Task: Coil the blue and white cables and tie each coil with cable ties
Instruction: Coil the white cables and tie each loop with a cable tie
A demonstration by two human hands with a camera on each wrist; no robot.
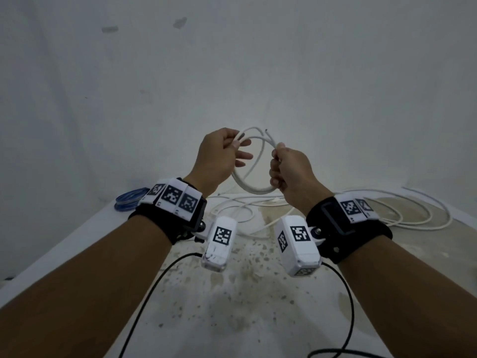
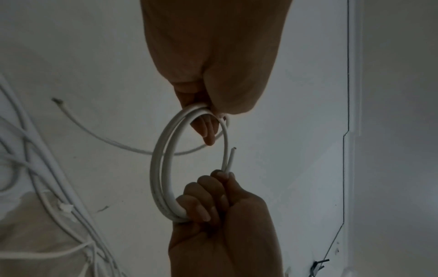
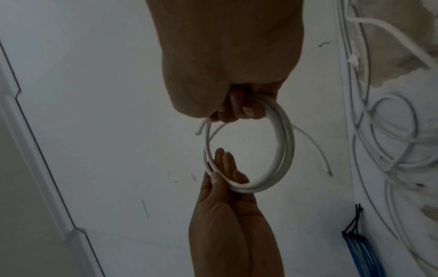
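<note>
- Speckled, stained white tabletop set against a plain pale wall.
- White cable wound into a small coil of a few loops, held up in the air between both hands, above the table's far edge.
- Left hand: thumb and forefinger pinching the coil's left side, remaining fingers extended (clear in the right wrist view).
- Right hand: fist clenched around the coil's right side; cut cable end poking out past the fingers.
- Slack white cable sprawled loose on the table behind the hands.
- Blue cable coiled, lying at the table's far left edge.
</note>
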